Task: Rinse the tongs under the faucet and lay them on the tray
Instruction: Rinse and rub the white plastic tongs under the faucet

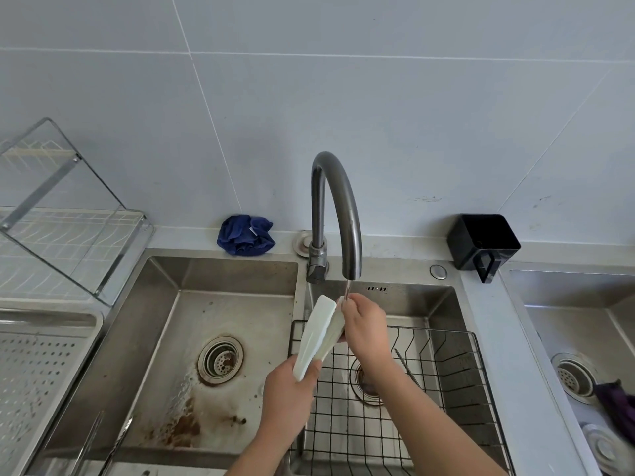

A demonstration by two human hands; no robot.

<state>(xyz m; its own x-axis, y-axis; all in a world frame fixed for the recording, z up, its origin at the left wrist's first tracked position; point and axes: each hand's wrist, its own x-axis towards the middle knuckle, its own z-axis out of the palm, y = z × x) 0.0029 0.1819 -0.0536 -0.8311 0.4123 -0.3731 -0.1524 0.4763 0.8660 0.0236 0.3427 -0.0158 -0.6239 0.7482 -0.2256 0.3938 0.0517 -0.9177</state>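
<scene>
The bench [498, 324] carries a steel sink [154, 304] with two basins. A wire basket [446, 372] sits in the right basin. The perforated tray [41, 372] lies to the left of the sink, well apart from the tongs, and nothing shows on its visible part.

The faucet [338, 201] rises at the far edge of the sink, between the two basins. Its spout curves over the right basin, and a thin water stream [347, 290] runs from it.

The left hand [288, 396] grips the near end of the tongs [318, 334], with the fingers clenched round the closed handle end. The right hand [364, 324] grasps the far part of the right arm of the tongs, fingers curled on it, directly under the spout. The stream meets the tongs at the right hand.

The tongs are white. They are held in the air above the divider and the left edge of the wire basket. They tilt away from the person, with the two arms slightly apart at the far end.

Task status:
1. Rinse: judged to be under way. Water flows and one arm of the tongs is in the stream. The other arm stands just left of the stream.
2. Lay on the tray: not yet done. The tongs must travel left across the left basin to reach the tray.

Whether any residue is left on the tongs cannot be told.
</scene>
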